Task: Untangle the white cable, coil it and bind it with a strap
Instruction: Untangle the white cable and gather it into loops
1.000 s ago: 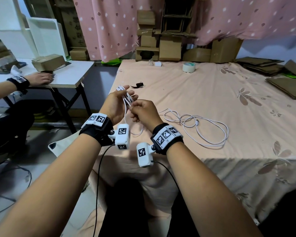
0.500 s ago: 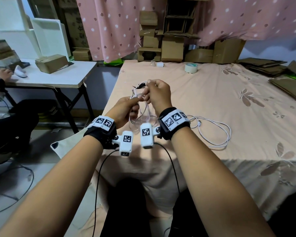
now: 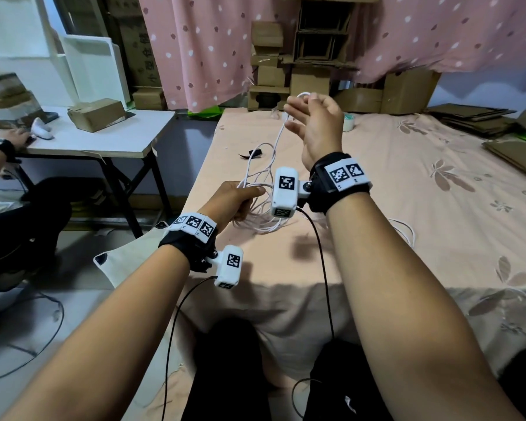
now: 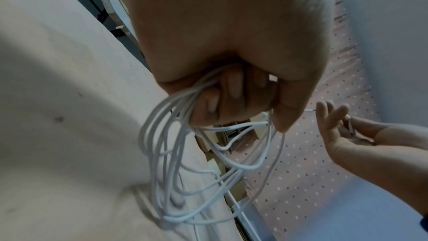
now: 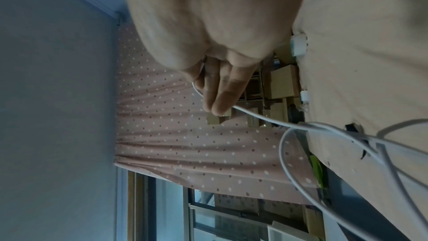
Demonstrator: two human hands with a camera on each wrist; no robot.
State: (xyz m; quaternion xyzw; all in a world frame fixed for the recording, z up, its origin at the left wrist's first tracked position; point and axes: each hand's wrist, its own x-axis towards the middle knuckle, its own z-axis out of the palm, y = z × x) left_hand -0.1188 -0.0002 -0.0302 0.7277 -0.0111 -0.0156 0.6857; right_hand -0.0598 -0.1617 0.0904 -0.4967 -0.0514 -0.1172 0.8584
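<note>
My left hand [image 3: 243,197] grips a bundle of several loops of the white cable [image 3: 274,153] low over the near left part of the bed; its fingers [image 4: 231,96] curl round the loops [image 4: 183,155]. My right hand [image 3: 299,109] is raised above and beyond it and pinches one strand near the cable's end [image 5: 261,116] between thumb and forefinger, the other fingers [image 4: 333,109] spread. The strand runs taut down to the bundle. A black strap [image 3: 251,153] lies on the bed beyond the left hand.
The bed [image 3: 407,183] has a peach flowered sheet. A tape roll [image 3: 349,123] sits near its far edge, cardboard boxes [image 3: 301,77] behind it, flattened cardboard [image 3: 516,150] at the right. Left of the bed stands a white table [image 3: 104,141], with another person's hand [image 3: 11,136] on it.
My right hand has risen up and away from the left, drawing a strand out of the bundle. My left hand has sunk toward the bed with the loops.
</note>
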